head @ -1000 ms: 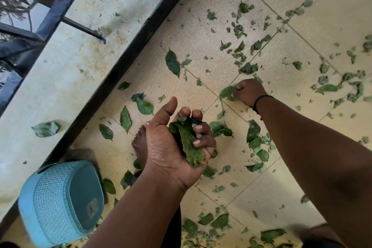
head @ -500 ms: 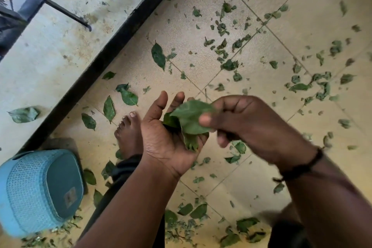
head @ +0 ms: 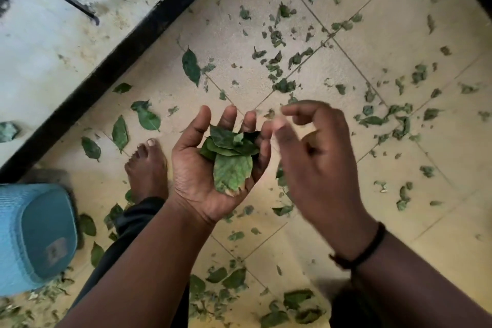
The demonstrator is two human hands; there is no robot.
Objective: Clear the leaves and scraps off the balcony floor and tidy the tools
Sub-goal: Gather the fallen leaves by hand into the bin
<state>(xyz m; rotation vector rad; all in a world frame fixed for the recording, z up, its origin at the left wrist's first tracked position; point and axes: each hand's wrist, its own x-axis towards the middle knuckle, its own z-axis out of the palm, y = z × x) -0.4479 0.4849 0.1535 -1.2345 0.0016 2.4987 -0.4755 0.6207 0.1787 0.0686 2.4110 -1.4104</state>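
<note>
The left hand (head: 213, 165) lies palm up, fingers relaxed, cupping leaves (head: 230, 157). The right hand (head: 314, 157), blurred, hovers beside it, its grip loose and empty.

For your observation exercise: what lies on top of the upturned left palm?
A small stack of green leaves lies on the left hand, a pale leaf lowest. Palm skin beneath them is covered.

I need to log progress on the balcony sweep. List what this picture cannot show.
- Head view: right hand is motion-blurred, so whether its fingers hold a scrap is unclear.
- Blue container is cut off by the left edge.
- Leaves piled in the left hand overlap; count unknowable.
- No tools visible.
</note>
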